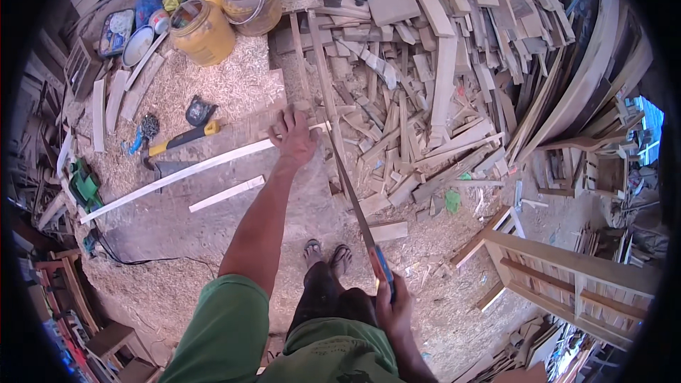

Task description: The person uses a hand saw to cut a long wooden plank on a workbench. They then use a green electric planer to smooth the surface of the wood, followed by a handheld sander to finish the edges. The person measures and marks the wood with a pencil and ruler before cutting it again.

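Note:
A long pale wooden strip (181,172) lies slantwise across the worn work board (149,223). Near its right end, my left hand (294,139) presses it down, fingers bent over it. My right hand (396,306) is closed around the blue-and-red handle of a handsaw (360,211). The saw's blade points away from me, and its tip reaches the strip's right end, just right of my left hand. Whether the teeth touch the wood I cannot tell. A shorter pale strip (227,193) lies on the board, left of my left forearm.
Beyond the long strip lie a yellow-and-black tool (186,138) and a dark lump (200,110). Yellow buckets (202,35) stand on shavings at the back left. Offcuts (418,92) are heaped to the right. A slatted wooden frame (567,276) stands at the lower right.

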Action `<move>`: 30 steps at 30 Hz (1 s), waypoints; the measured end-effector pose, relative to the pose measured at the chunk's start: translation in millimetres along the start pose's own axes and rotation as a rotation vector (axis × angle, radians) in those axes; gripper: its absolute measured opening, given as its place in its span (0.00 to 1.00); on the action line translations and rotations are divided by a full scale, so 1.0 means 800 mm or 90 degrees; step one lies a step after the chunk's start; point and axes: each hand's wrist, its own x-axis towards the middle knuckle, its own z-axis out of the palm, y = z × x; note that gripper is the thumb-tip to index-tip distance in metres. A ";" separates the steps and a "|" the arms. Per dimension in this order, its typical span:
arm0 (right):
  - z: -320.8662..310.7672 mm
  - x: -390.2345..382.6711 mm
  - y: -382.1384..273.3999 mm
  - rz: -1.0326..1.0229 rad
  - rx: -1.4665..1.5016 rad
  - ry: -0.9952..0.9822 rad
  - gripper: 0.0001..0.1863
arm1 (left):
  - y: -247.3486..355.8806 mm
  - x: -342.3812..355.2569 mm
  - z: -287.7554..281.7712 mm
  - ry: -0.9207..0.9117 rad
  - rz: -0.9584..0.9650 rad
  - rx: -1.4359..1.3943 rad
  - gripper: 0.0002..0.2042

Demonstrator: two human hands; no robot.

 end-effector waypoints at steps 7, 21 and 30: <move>0.086 0.152 -0.027 -0.050 0.019 0.035 0.17 | 0.016 0.006 -0.007 -0.011 0.015 0.003 0.32; 0.091 0.179 -0.036 -0.094 0.018 0.064 0.16 | 0.012 0.001 -0.002 -0.001 0.031 0.001 0.29; -0.008 -0.008 -0.017 0.097 0.018 -0.013 0.19 | -0.006 0.009 0.010 -0.011 -0.001 0.044 0.34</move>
